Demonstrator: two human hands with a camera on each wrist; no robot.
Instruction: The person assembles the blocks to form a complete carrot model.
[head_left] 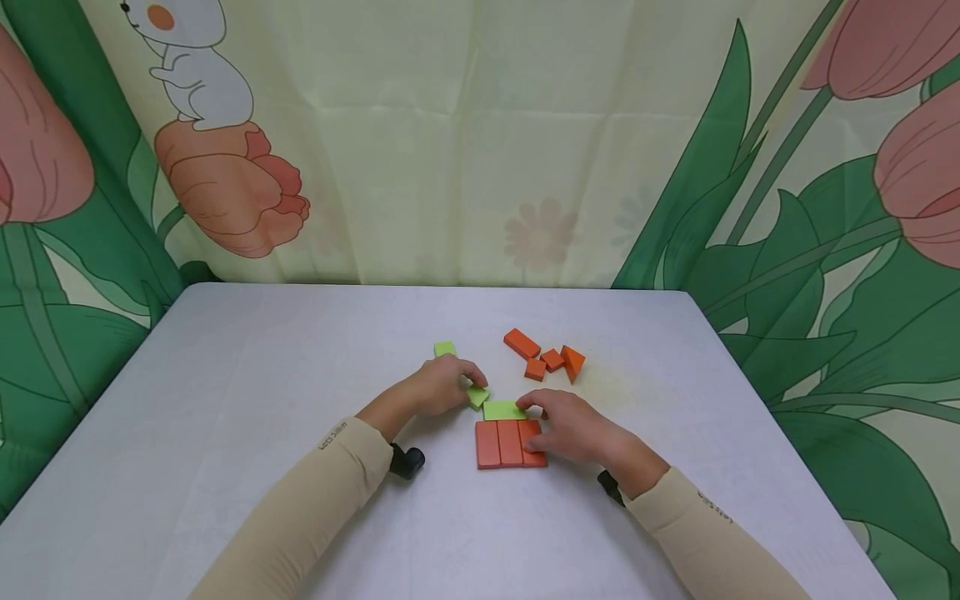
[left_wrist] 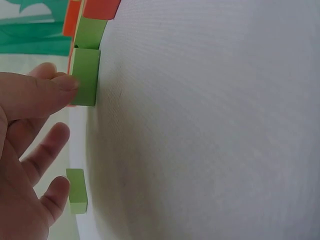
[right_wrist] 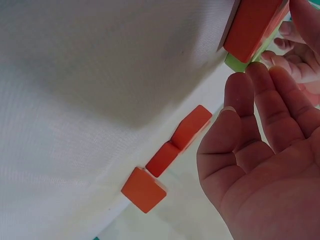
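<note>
The left hand [head_left: 447, 385] pinches a small light-green block [head_left: 477, 397] between thumb and fingertips, its other fingers loosely spread. This block sits just off the left end of a long light-green rectangular block [head_left: 502, 411] on the white-covered table [head_left: 315, 358]; whether the two touch is hard to tell, though in the left wrist view they come almost end to end.

The long green block has its long axis running left to right, so its left end faces the held piece. The held piece is turned at an angle to that line and lies slightly to its far side. Along the near edge of the long block stand three red rectangular blocks [head_left: 511, 443] side by side, their long axes pointing away from the person.

The right hand [head_left: 572, 425] is at the opposite end, fingers relaxed and gently bent: a fingertip meets the long block's right end and the thumb lies over the rightmost red block. It appears to steady them rather than grasp anything.

A second small light-green block [head_left: 444, 348] lies just beyond the left hand, which is much the nearer.
</note>
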